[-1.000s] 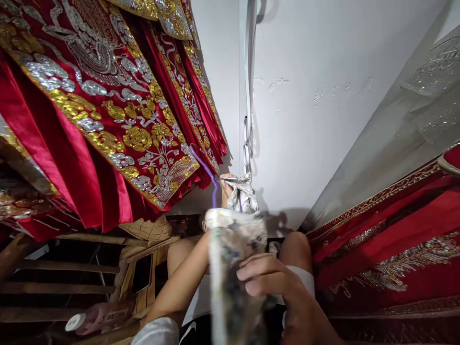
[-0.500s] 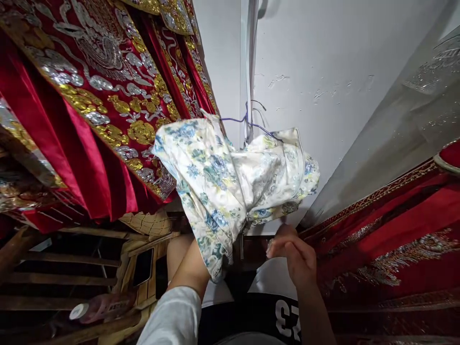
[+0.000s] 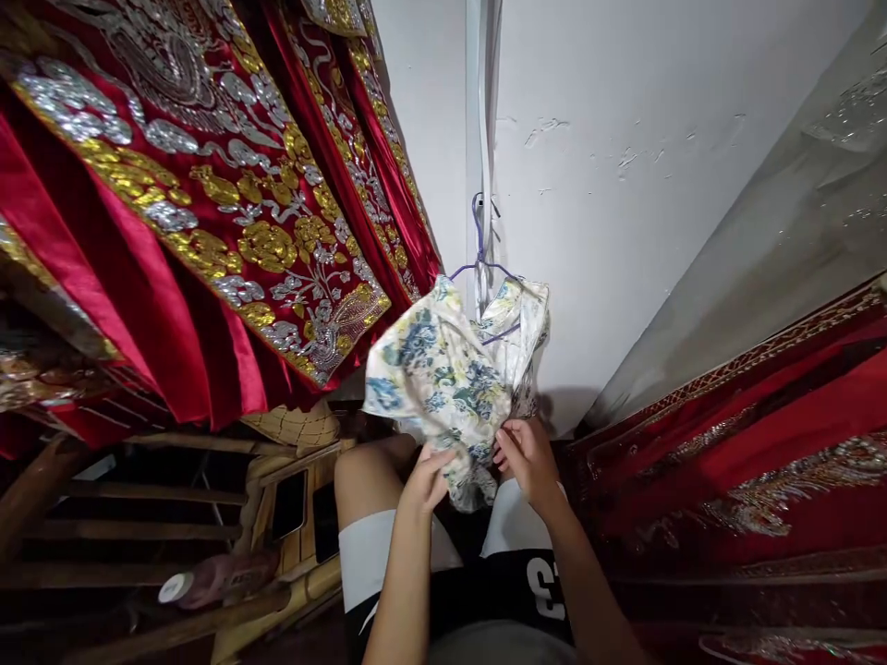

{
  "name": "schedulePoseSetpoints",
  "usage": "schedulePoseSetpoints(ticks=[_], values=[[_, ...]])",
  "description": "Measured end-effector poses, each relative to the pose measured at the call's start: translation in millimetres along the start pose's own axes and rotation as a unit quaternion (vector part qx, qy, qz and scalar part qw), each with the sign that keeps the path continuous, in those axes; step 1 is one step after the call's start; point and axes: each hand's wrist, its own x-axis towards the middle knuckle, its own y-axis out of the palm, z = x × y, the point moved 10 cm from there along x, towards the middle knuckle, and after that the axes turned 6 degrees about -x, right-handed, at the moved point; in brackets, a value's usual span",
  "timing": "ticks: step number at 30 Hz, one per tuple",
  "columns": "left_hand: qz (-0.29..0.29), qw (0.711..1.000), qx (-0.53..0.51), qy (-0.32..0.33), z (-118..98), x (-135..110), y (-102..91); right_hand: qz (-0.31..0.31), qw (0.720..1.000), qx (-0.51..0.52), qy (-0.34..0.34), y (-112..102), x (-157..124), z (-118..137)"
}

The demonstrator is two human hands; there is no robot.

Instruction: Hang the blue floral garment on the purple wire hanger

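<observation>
A white blouse (image 3: 443,369) with blue, green and yellow flowers hangs from a thin purple hanger (image 3: 478,263), whose hook is up on the wall strip. My left hand (image 3: 426,477) is closed on the lower left part of the blouse, thumb over the cloth. Across from it, my right hand (image 3: 525,459) pinches the right front edge of the blouse between thumb and fingers. Below both hands the bottom of the cloth bunches between my knees. The far sleeve is mostly hidden behind the front.
Red cloth with gold and silver sequins (image 3: 270,245) hangs at the left. A bamboo seat (image 3: 305,573) holds a dark phone (image 3: 289,505) and a bottle with a white cap (image 3: 218,580). More red embroidered cloth (image 3: 776,443) lies at the right, beside the white wall (image 3: 589,185).
My left hand has come out from inside the blouse and now grips its lower edge. My right hand has moved up to take the cloth. The blouse hangs straighter and lower on its hanger.
</observation>
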Motion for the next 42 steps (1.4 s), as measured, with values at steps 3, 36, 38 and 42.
schedulePoseSetpoints(ticks=[3,36,38,42], values=[[-0.045,0.998,0.029,-0.016,-6,-7,2.4,0.02,0.999,0.024,0.011,16,3,-5],[-0.026,0.889,0.379,0.254,15,-28,20.6,0.052,0.993,0.103,-0.028,26,44,110],[0.0,0.889,0.387,0.244,31,-27,26.0,0.017,0.989,0.13,-0.07,13,67,147],[0.047,0.888,0.399,0.224,51,-24,28.6,0.034,0.981,0.145,-0.126,6,92,206]])
